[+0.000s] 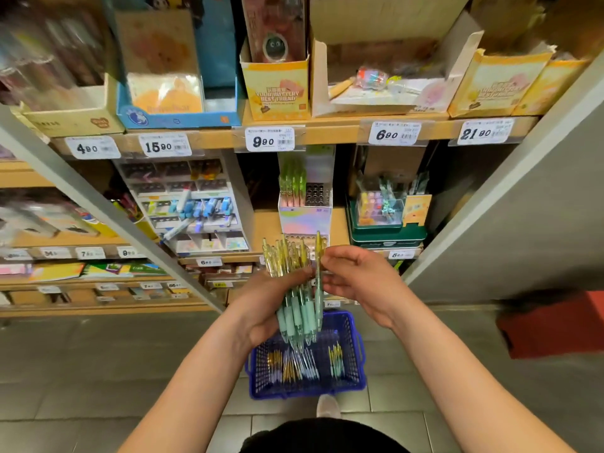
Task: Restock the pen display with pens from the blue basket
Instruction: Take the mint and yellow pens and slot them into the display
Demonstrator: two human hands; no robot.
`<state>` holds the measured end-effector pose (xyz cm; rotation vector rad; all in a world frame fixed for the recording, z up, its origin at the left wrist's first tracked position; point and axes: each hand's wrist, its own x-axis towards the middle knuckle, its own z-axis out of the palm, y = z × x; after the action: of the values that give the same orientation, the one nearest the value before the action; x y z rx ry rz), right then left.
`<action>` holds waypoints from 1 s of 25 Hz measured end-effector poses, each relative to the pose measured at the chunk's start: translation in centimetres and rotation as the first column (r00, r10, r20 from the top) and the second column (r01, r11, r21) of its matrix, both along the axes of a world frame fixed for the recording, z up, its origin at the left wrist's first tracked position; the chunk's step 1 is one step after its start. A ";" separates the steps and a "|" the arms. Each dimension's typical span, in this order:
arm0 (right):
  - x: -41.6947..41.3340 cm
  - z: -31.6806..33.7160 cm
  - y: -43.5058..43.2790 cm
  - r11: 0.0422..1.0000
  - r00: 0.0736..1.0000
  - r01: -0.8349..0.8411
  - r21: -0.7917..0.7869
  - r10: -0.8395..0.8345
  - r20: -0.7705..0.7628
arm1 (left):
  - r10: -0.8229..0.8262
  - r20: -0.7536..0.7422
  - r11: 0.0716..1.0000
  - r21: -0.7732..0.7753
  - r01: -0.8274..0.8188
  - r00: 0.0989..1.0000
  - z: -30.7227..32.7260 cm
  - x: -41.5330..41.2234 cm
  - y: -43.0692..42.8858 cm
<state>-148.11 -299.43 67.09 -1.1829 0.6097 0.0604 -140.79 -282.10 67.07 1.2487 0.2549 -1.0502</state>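
Centre frame: left hand [271, 299], grip clamped round a bundle [295, 308] of mint-barrelled, yellow-topped pens, held upright above the basket [357, 361]. Right hand [356, 279], grip pinching one pen [318, 273] at the bundle's right edge, its top standing higher than the rest. It looks singled out for the display. Display [305, 220] sits on the shelf just above the hands, mid-frame. Green pens [292, 181] stand in its left rows and the right rows show empty holes [315, 192]. A lower tier behind the bundle is mostly hidden. Basket is on the floor, lower centre, with loose pens [294, 367] in it: gold, purple and mint groups. Judgement: task under way, somewhere early to middle. Some slots are filled, many open. The whole handful is yet to go in, and the basket's remainder after that. Cannot tell whether every colour in the basket belongs to this display.
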 end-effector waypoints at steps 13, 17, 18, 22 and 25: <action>7.1 -6.6 -3.4 0.997 0.997 0.077 -0.009 -0.077 -0.029 | -0.008 0.028 0.998 -0.065 0.010 1.000 -7.9 8.4 -2.8; 8.6 -10.2 -4.8 0.990 0.990 0.137 0.044 -0.138 0.029 | -0.030 0.045 0.991 -0.133 0.035 0.999 -12.0 10.4 -4.5; 8.9 -11.1 -5.0 0.986 0.987 0.153 0.061 -0.156 0.045 | -0.034 0.046 0.987 -0.154 0.041 0.998 -13.0 10.7 -4.9; 10.9 -13.5 -6.1 0.987 0.982 0.159 0.036 -0.162 0.100 | 0.002 0.061 0.987 -0.162 0.008 0.998 -16.5 11.9 -6.1; 13.1 -12.7 -8.4 0.973 0.948 0.226 -0.036 -0.211 0.238 | 0.005 0.058 0.991 -0.135 0.003 0.998 -17.9 13.0 -6.6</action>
<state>-135.00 -307.81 54.37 -1.1557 0.5342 -0.2851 -127.77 -288.70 49.19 1.1548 0.1376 -1.0118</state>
